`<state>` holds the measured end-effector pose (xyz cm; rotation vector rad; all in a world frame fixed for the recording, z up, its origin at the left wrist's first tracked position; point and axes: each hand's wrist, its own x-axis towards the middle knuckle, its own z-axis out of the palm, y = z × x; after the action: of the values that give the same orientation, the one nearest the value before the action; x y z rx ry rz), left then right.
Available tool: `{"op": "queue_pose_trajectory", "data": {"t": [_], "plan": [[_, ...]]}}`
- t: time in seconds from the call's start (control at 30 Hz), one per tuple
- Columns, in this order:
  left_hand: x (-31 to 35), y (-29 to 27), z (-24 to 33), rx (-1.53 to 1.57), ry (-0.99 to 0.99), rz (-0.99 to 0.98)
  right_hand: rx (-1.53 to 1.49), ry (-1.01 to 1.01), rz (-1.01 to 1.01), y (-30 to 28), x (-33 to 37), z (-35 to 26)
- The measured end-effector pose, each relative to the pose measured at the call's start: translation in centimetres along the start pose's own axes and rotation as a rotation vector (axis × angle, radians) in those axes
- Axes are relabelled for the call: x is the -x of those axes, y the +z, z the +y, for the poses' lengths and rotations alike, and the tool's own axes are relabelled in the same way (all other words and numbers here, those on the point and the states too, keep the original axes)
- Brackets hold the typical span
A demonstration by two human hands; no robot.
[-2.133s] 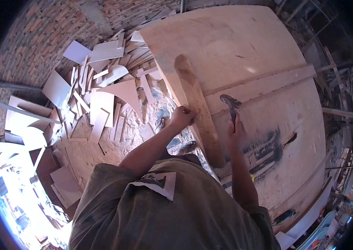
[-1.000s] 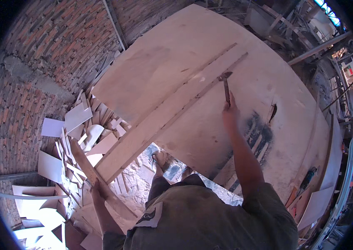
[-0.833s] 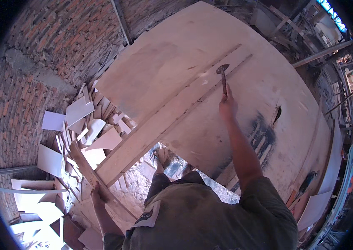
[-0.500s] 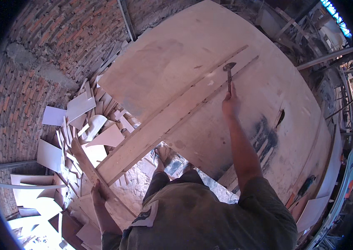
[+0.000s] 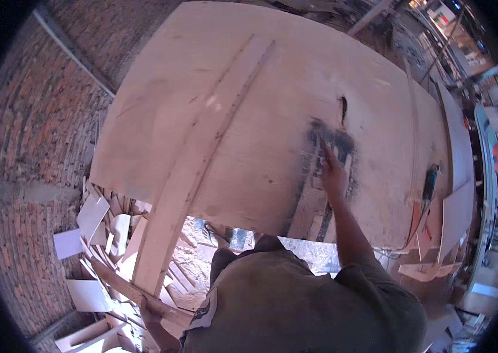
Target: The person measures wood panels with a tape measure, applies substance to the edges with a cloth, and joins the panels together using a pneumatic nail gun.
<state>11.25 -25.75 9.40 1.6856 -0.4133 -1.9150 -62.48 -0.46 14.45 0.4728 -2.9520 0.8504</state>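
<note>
My right hand is closed around a hammer over the dark-stained patch of the large plywood table. The hammer's head blends into the black stain and is hard to make out. At the lower left, my left hand grips a long, curved wooden piece. That piece lies crosswise at the near end of a long narrow board. The board runs across the table and sticks out past its near edge. Whether the two touch is hard to tell.
Offcuts are piled between the table and the brick wall on the left. A dark slot cuts through the tabletop beyond the stain. A green power tool rests at the table's right side, near leaning panels.
My right hand has drawn the hammer back from the long board toward me, onto the stained patch. The view has turned to the right. My left hand still holds the curved piece.
</note>
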Motion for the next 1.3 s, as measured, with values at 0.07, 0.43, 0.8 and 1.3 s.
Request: {"op": "queue_pose_trajectory", "data": {"t": [0.07, 0.43, 0.8, 1.3], "plan": [[-0.7, 0.8, 0.5, -0.030, 0.043, -0.070, 0.044, 0.112, 0.105, -3.7, 1.7, 5.8], [-2.7, 24.9, 9.2, 0.035, 0.296, -0.331, 0.435, 0.283, 0.094, -9.4, 7.0, 20.3], [-0.1, 46.1, 3.3, -0.030, 0.450, -0.390, 0.155, 0.058, -0.113, -5.2, 13.1, 10.5], [-5.1, 44.2, -0.6, -0.567, -0.010, -0.492, 0.199, 0.715, 0.227, -7.0, 35.0, 8.2]]}}
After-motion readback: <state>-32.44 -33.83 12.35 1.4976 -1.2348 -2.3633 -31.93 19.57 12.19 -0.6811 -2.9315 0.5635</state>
